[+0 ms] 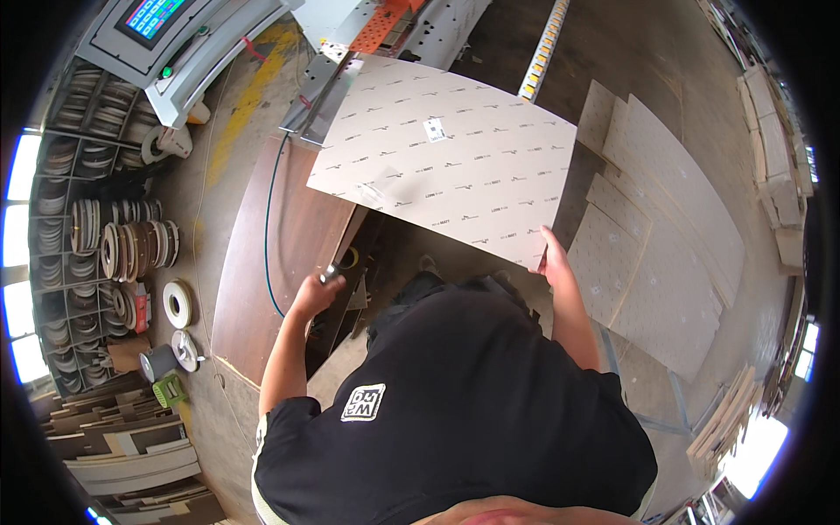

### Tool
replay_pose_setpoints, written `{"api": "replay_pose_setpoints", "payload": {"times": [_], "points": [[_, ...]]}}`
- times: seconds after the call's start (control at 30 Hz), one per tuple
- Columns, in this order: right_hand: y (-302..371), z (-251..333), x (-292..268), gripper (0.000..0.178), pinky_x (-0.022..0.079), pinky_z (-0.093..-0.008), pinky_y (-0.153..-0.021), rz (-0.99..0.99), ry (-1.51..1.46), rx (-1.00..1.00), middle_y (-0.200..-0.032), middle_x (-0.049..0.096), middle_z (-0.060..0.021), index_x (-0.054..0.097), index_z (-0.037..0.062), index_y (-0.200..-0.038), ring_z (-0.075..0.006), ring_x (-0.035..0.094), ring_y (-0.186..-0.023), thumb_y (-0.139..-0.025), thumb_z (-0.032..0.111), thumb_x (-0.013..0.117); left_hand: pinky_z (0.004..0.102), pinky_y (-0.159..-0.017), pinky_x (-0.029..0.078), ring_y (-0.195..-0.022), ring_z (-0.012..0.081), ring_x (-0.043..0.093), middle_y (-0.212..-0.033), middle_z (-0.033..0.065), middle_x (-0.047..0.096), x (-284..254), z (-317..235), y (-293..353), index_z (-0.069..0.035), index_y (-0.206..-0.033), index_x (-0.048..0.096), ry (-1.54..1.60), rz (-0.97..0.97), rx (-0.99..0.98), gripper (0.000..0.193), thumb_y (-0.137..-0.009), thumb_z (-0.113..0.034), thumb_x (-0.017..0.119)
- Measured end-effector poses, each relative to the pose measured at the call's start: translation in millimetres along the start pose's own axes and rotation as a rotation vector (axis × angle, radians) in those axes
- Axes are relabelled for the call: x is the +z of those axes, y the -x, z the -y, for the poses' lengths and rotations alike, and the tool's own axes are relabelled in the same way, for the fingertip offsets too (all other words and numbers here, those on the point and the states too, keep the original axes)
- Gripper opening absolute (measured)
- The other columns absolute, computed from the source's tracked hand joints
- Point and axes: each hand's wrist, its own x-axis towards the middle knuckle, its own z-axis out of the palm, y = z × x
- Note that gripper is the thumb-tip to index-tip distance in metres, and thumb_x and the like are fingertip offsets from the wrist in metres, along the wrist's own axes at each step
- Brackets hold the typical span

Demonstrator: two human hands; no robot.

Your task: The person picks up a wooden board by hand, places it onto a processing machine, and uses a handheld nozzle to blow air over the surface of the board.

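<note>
Presently, note the printed panel point(446, 157), set with its far left corner against the near end of the orange-and-white machine point(374, 33) and its far edge meeting the near end of the roller rail point(542, 51). Observe the right hand point(553, 258) pinching the near right corner, and the left hand point(317, 295) curled around a small metallic object point(331, 275), too indistinct to identify. Beware of sagging or twisting, likely from single-handed support of the overhanging near edge. Guard against scratches from stray contact with the metal.
</note>
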Motion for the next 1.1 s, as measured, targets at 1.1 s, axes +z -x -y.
{"api": "replay_pose_setpoints", "payload": {"times": [1.1], "points": [[-114, 117, 55, 0.05, 0.057, -0.0499, -0.095, 0.182, -0.588, -0.308, -0.131, 0.063, -0.018, 0.052, -0.0021, -0.139, -0.0343, 0.066, -0.115, -0.099, 0.024, 0.069, 0.0507, -0.068, 0.053, -0.078, 0.0403, 0.069, -0.078, 0.0185, 0.069, 121, -117, 67, -0.013, -0.103, 0.063, -0.671, -0.203, 0.07, 0.041, -0.091, -0.052, 0.07]]}}
